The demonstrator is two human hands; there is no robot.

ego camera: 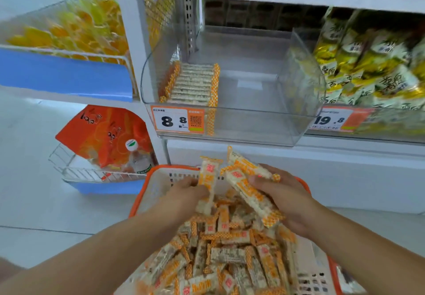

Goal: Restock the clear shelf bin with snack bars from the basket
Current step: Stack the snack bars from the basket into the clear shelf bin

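Best now, with left hand [188, 193] pinching one snack bar [208, 179] and right hand [282, 193] gripping a bundle [250, 189] over the basket [147, 193]: square them, then stack beside the row [192, 85] at the clear bin's [230, 131] left wall.

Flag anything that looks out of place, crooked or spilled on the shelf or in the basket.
Nothing is spilled or damaged. The clear bin holds one neat row of snack bars at its left side, the rest bare. Bars lie jumbled in the basket, normal for loose stock. The left hand and right hand each hold bars above it.
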